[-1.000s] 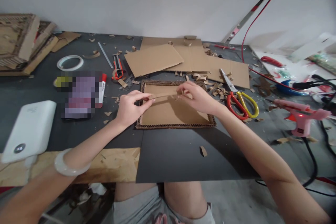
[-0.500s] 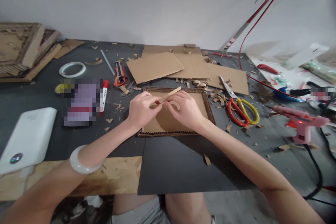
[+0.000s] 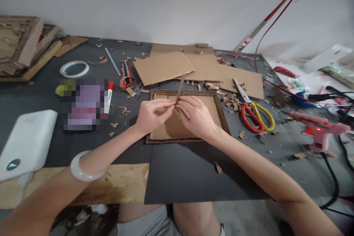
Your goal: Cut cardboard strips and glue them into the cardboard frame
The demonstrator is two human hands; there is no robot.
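Note:
A thin cardboard strip point(image 3: 180, 87) is pinched between my two hands, its free end pointing up and away. My left hand point(image 3: 153, 115) is closed on it with the fingertips, over the left part of the cardboard tray point(image 3: 224, 118). Fingers of my right hand point(image 3: 197, 116) are also closed on the strip, and part of it curls beneath them. The tray lies flat below both hands, with a corrugated rim around its brown base.
Cardboard sheets point(image 3: 166, 68) lie behind the tray. Scissors point(image 3: 250, 118) and a pink glue gun point(image 3: 318, 127) are at the right. To the left are an orange cutter point(image 3: 126, 75), a marker point(image 3: 110, 97), a tape roll point(image 3: 74, 69) and a white power bank point(image 3: 29, 143).
The strip has turned from lying slantwise to the right to pointing steeply up and away. My hands have shifted slightly, and the camera view has moved a little.

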